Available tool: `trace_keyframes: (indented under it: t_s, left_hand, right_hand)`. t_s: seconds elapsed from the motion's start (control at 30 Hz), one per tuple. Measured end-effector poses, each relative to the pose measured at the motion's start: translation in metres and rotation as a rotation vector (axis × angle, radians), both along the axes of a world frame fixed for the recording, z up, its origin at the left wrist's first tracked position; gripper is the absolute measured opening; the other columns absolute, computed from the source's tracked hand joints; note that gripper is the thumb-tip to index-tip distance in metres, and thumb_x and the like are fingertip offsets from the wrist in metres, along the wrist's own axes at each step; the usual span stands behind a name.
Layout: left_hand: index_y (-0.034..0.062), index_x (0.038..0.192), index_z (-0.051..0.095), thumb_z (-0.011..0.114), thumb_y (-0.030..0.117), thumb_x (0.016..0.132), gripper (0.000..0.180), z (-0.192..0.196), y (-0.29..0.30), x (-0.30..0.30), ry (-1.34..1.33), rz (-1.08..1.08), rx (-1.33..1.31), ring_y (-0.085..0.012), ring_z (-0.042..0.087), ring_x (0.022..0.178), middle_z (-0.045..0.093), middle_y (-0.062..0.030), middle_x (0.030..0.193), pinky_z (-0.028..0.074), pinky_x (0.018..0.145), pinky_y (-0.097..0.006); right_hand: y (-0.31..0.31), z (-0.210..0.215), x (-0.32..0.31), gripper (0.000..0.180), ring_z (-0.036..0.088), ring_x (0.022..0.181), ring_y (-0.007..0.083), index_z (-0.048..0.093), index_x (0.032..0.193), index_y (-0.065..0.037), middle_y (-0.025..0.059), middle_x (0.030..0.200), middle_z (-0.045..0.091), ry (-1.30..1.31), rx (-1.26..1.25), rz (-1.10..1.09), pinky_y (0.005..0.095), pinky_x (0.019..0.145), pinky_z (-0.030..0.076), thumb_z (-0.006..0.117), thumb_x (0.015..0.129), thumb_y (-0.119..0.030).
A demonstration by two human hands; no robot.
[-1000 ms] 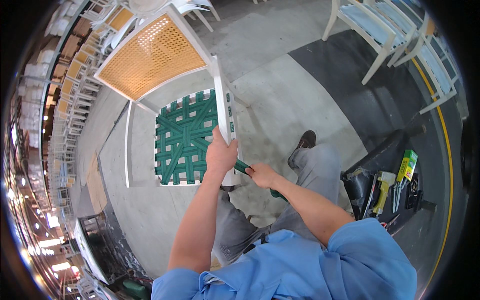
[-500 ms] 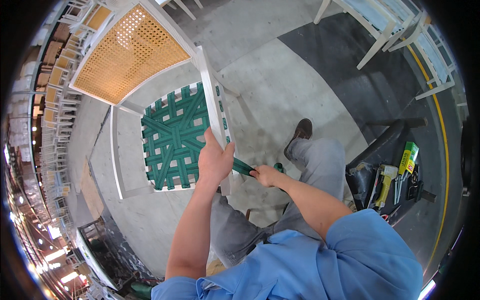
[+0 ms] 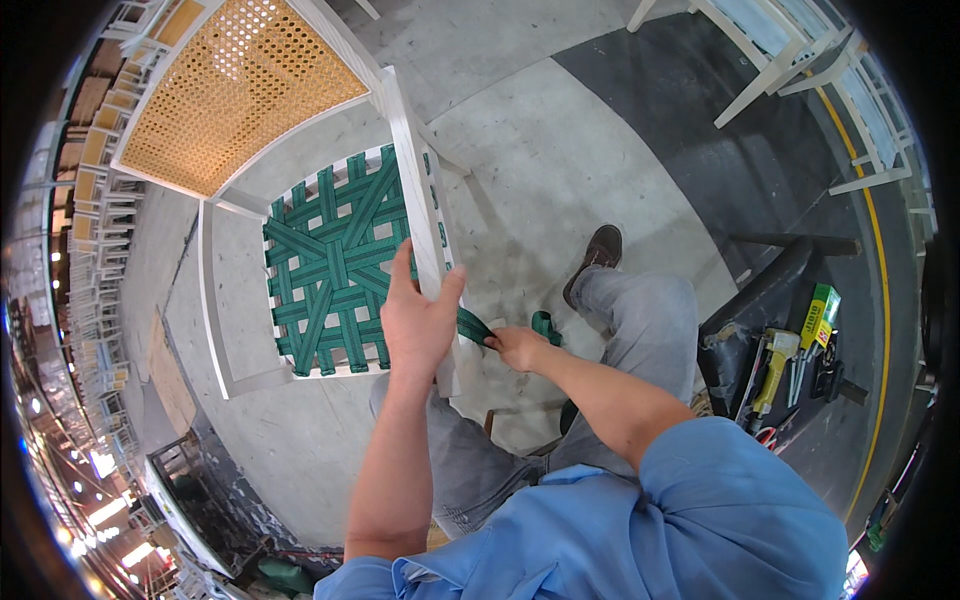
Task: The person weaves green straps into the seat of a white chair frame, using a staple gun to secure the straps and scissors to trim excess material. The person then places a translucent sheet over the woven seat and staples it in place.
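A white wooden armchair [image 3: 408, 150] stands in front of me to the left, tilted in the view. Its back panel [image 3: 240, 95] is woven cane. Green webbing [image 3: 336, 262] criss-crosses the seat, with several diagonal bands meeting near the middle. My left hand [image 3: 418, 325] grips the chair's right armrest, thumb on one side and fingers on the other. Just to its right, my right hand [image 3: 522, 348] pinches a green webbing strap [image 3: 473, 326] that runs out from beneath the armrest. More of the green webbing [image 3: 545, 327] hangs behind that hand.
At my right, a worn black stool [image 3: 725, 345] carries a yellow-handled tool [image 3: 774, 370], a green and yellow box [image 3: 821, 315] and several small tools. White chair frames [image 3: 760, 80] stand at the upper right. Rows of chairs [image 3: 105, 190] line the far left.
The chair and both hands sit slightly farther left in the view. My right hand still holds the strap, and my left hand keeps its grip on the armrest.
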State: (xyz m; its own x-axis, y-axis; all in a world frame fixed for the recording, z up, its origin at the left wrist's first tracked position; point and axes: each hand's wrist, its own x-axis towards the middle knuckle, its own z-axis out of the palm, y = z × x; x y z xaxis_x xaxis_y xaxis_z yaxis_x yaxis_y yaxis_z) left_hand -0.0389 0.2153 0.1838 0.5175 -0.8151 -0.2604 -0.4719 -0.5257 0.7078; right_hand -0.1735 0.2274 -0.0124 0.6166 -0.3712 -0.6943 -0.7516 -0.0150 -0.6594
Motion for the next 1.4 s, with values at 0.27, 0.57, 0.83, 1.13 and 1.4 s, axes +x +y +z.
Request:
trace_keyframes:
  t_s: [0.27,0.57,0.83,1.13,1.4]
  left_hand:
    - [-0.0002,0.127,0.054,0.054,0.017,0.102,0.031,-0.064,0.164,-0.019,0.671,0.530,0.122,-0.0211,0.067,0.089,0.064,-0.0104,0.095,0.056,0.079,-0.034]
    - [0.0094,0.152,0.036,0.047,0.056,0.104,0.067,-0.177,0.113,-0.074,1.152,0.653,0.058,-0.0308,0.056,0.124,0.052,-0.0123,0.142,0.045,0.105,-0.051]
    - [0.0064,0.141,0.045,0.034,0.057,0.108,0.062,-0.205,0.105,-0.071,1.013,0.604,-0.126,-0.0267,0.058,0.119,0.057,-0.0126,0.132,0.050,0.099,-0.045]
    - [-0.0032,0.123,0.062,0.034,0.042,0.111,0.055,-0.223,0.102,-0.096,0.769,0.445,-0.208,-0.0236,0.064,0.102,0.068,-0.0123,0.113,0.050,0.093,-0.039]
    - [-0.0046,0.124,0.060,0.034,0.043,0.110,0.056,-0.235,0.119,-0.065,0.311,0.441,0.008,-0.0364,0.063,0.107,0.067,-0.0227,0.112,0.046,0.094,-0.045]
  right_hand:
    - [-0.004,0.000,0.006,0.044,0.063,0.116,0.0401,0.064,0.126,-0.009,0.0205,0.122,0.067,0.049,0.057,0.020,0.0497,0.096,0.049,0.042,0.108,-0.042]
    - [0.001,-0.018,-0.002,0.038,0.065,0.104,0.0431,0.066,0.117,-0.005,0.0240,0.111,0.070,-0.145,-0.051,0.195,0.0484,0.089,0.050,0.048,0.104,-0.035]
    - [-0.007,-0.008,0.001,0.036,0.072,0.079,0.0372,0.063,0.120,0.001,0.0246,0.099,0.071,-0.051,0.282,0.100,0.0477,0.068,0.057,0.052,0.099,-0.026]
    - [0.010,-0.012,-0.037,0.028,0.068,0.106,0.0345,0.070,0.112,-0.002,0.0253,0.117,0.069,0.132,-0.072,0.157,0.0462,0.090,0.053,0.062,0.093,-0.020]
    - [-0.046,0.184,-0.207,0.027,0.063,0.103,0.0196,0.062,0.123,-0.005,0.0073,0.108,0.067,-0.075,-0.553,-0.955,0.0345,0.090,0.051,0.060,0.098,-0.014]
